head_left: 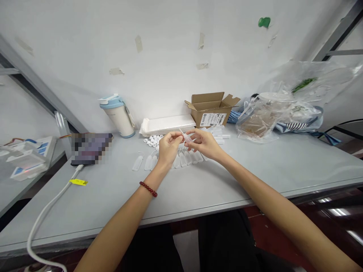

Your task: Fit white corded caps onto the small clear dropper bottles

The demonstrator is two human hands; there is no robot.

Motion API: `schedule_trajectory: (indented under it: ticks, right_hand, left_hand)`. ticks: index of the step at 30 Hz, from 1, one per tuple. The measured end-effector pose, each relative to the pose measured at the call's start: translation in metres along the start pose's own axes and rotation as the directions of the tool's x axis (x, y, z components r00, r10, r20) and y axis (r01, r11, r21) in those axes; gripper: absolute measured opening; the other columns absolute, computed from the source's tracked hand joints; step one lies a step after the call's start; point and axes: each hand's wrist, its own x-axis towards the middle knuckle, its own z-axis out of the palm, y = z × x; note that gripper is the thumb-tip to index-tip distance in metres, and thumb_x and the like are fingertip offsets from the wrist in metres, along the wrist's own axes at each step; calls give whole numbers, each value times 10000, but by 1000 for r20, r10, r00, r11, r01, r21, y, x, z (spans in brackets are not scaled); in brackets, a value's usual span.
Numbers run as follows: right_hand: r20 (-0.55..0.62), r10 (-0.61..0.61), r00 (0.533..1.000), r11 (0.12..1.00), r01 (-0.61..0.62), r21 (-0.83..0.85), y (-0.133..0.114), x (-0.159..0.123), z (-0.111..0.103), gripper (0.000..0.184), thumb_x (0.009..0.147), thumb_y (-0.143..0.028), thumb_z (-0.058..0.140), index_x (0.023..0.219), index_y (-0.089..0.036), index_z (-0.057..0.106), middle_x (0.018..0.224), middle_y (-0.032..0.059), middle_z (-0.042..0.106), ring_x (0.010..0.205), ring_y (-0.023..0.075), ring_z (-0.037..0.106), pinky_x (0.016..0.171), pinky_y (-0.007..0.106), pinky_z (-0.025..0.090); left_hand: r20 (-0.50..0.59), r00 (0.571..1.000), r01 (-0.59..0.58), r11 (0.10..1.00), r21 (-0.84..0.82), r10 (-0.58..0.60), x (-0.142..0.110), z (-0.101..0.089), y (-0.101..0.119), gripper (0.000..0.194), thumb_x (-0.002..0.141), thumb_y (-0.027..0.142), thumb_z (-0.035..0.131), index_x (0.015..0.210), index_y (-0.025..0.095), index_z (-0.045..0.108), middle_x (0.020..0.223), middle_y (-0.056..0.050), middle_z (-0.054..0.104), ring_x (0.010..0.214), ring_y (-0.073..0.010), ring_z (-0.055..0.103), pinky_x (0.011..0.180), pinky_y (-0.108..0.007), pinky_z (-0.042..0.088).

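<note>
Above the middle of the table, my right hand [206,143] grips a small translucent squeeze bottle [186,137] whose thin nozzle points up and to the left. My left hand [168,146] is closed in a pinch right beside the bottle's neck; what lies between its fingertips is too small to make out. Under and around my hands, several similar translucent bottles [183,159] lie in a row, one of them [137,163] apart at the left. White caps [153,141] sit in a loose pile behind my left hand. Clear tubes [226,136] lie behind my right hand.
Along the wall stand a tilted-looking tumbler [117,117], a white flat package [168,124] and an open cardboard box [211,109]. Plastic bags [261,117] lie at the right. A blurred-out device [90,148] with a white cable [51,207] is at the left.
</note>
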Motion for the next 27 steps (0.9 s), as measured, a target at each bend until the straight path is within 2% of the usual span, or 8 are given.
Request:
schedule_trajectory:
  ticks: [3, 7, 13, 21, 24, 27]
  right_hand:
    - [-38, -83, 996, 992, 79, -94, 3, 0, 1, 323, 714, -280, 689, 987, -191, 541, 784, 4, 644, 567, 126, 637, 486, 236, 492]
    - [-69, -192, 979, 961, 174, -213, 6, 0, 3, 330, 703, -311, 707, 971, -206, 544, 805, -2, 640, 544, 113, 611, 525, 262, 504]
    - [-60, -115, 992, 993, 114, -21, 3, -1, 2, 357, 761, -423, 645, 1012, -189, 546, 815, 21, 635, 625, 150, 662, 498, 251, 523]
    - [-93, -64, 994, 998, 63, -4, -2, -2, 2, 354, 747, -443, 653, 967, -182, 556, 827, 30, 637, 626, 141, 660, 481, 227, 513]
    - [-118, -52, 992, 998, 55, 15, -2, -1, 1, 370, 727, -458, 669, 941, -180, 549, 833, 29, 636, 623, 137, 657, 487, 229, 515]
    - [-144, -33, 989, 998, 40, 44, 0, 1, -1, 380, 708, -459, 689, 911, -174, 542, 822, 29, 638, 615, 134, 653, 485, 230, 513]
  left_hand:
    - [21, 1000, -5, 1000, 6, 5, -1, 1, 0, 181, 697, 281, 672, 791, 134, 627, 782, -30, 640, 761, -141, 609, 786, -309, 482]
    - [28, 1000, 2, 1000, -11, -2, -1, 0, 3, 215, 655, 284, 726, 777, 138, 624, 796, -21, 636, 779, -135, 604, 777, -285, 477]
    - [78, 996, 55, 994, -99, -48, 0, -1, 4, 276, 647, 260, 734, 870, 142, 625, 804, -27, 664, 772, -141, 626, 778, -293, 479]
    - [63, 997, 47, 998, -42, -44, 0, -1, 2, 253, 661, 222, 698, 889, 144, 617, 850, -49, 680, 846, -162, 634, 839, -324, 470]
    - [5, 1000, -27, 996, 79, 27, 0, -2, -1, 233, 677, 211, 677, 884, 145, 595, 878, -62, 662, 873, -172, 625, 851, -336, 470]
    - [-28, 973, -210, 926, 314, 230, -3, -2, -2, 197, 731, 199, 620, 918, 163, 568, 948, -72, 634, 910, -178, 599, 815, -326, 482]
